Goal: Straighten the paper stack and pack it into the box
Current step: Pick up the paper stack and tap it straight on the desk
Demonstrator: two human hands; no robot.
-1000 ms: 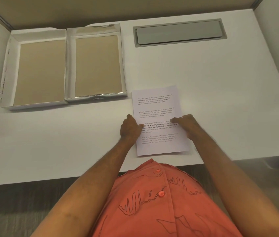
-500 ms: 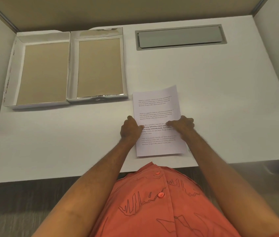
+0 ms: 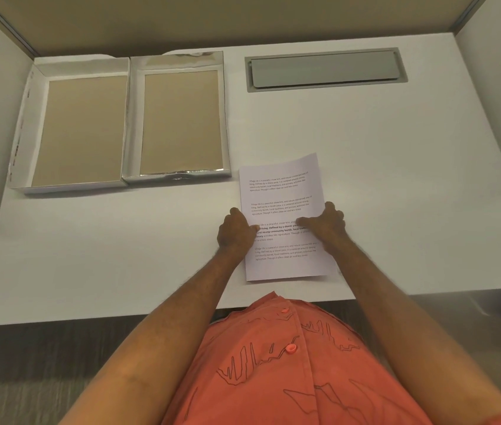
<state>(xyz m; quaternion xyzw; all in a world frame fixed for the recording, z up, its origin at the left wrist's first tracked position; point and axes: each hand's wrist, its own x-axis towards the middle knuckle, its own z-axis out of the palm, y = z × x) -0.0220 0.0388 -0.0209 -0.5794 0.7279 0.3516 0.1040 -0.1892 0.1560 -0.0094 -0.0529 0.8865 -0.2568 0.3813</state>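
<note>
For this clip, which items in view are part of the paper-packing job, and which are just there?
Part of the job:
paper stack, under both hands
left hand
right hand
open box, right tray
open box, left tray

Just there:
grey cable hatch set in the desk
white desk

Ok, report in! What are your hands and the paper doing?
Left hand and right hand on paper stack sides. Stack flat on desk. Box open, nothing blocking.

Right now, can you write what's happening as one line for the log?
step: straightening | paper stack: flat on desk, outside box | left hand: at left edge | right hand: at right edge | box: open, no paper inside
</note>
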